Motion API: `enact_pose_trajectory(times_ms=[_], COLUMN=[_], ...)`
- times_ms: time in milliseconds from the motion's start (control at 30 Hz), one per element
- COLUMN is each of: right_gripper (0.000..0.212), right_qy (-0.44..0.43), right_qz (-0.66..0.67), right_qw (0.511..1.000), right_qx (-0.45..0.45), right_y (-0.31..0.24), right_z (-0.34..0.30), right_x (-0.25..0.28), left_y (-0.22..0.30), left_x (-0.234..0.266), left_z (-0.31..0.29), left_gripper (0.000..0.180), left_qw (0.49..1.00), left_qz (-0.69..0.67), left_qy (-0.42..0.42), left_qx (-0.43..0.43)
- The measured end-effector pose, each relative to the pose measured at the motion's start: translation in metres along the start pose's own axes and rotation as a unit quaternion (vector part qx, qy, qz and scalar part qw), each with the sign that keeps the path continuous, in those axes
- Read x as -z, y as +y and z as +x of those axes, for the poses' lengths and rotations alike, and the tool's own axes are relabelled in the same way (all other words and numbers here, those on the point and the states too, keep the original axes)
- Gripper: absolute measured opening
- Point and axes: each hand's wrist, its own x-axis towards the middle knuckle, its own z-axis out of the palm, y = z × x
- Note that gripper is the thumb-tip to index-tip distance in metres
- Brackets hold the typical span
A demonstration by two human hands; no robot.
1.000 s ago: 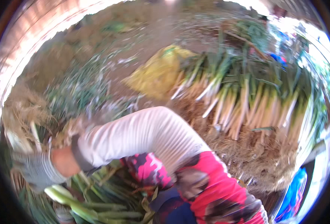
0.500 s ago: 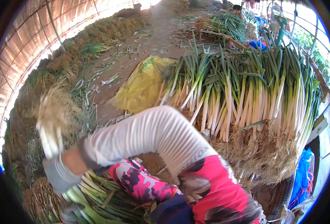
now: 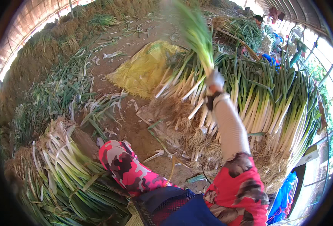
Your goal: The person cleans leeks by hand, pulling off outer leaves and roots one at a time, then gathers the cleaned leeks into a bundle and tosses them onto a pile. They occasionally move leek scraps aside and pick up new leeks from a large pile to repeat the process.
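My right hand (image 3: 215, 80), in a grey glove, is closed around the pale stems of a bunch of long green onions (image 3: 201, 45). Their green leaves point away from me and smear with motion. Beneath and beside that hand stretches a long row of green onions (image 3: 256, 94), white stems and hairy roots toward me, leaves to the far side. At lower left, next to my leg, lies a heap of green onions (image 3: 72, 162) with roots at its far end. My left hand is out of sight.
A yellow woven sheet (image 3: 144, 71) lies on the dirt floor left of the row. Leaf scraps (image 3: 57, 98) cover the ground farther left. Root-ended piles (image 3: 31, 60) line the left wall. Blue plastic (image 3: 285, 197) sits at lower right. Another person (image 3: 258, 19) is far back.
My right arm has swung from the lower-left heap across to the row, carrying the green onions. The left hand, earlier at the heap, has gone from view. The view has shifted too.
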Motion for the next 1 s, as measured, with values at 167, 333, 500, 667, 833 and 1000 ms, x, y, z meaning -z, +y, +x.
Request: enact_pose_trajectory(times_ms=[167, 333, 500, 667, 833, 1000], right_gripper=[0.046, 0.038, 0.032, 0.028, 0.031, 0.051], right_qy=[-0.247, -0.348, -0.278, -0.352, -0.388, -0.43], right_qz=[-0.107, -0.192, -0.185, 0.17, 0.037, -0.014], right_qw=[0.96, 0.912, 0.841, 0.637, 0.547, 0.672], right_qx=[-0.075, 0.106, 0.425, 0.664, 0.741, 0.603], right_y=[0.084, 0.049, -0.054, -0.249, -0.323, -0.339], right_z=[-0.069, -0.109, -0.124, -0.291, -0.44, -0.487], right_x=[-0.17, -0.214, -0.151, -0.08, -0.132, -0.196], left_y=[-0.096, -0.097, -0.081, -0.141, -0.171, -0.141], left_x=[-0.06, -0.119, -0.188, -0.218, -0.254, -0.284], left_z=[-0.022, -0.056, -0.003, 0.029, 0.037, 0.061], left_gripper=[0.054, 0.04, 0.042, 0.039, 0.04, 0.062], left_qw=[0.991, 0.989, 0.989, 0.995, 0.974, 0.928], left_qz=[-0.094, -0.107, 0.01, 0.027, 0.187, 0.252], left_qy=[-0.048, -0.029, -0.111, -0.088, 0.104, 0.114], left_qx=[0.083, 0.102, 0.098, 0.043, 0.074, 0.251])
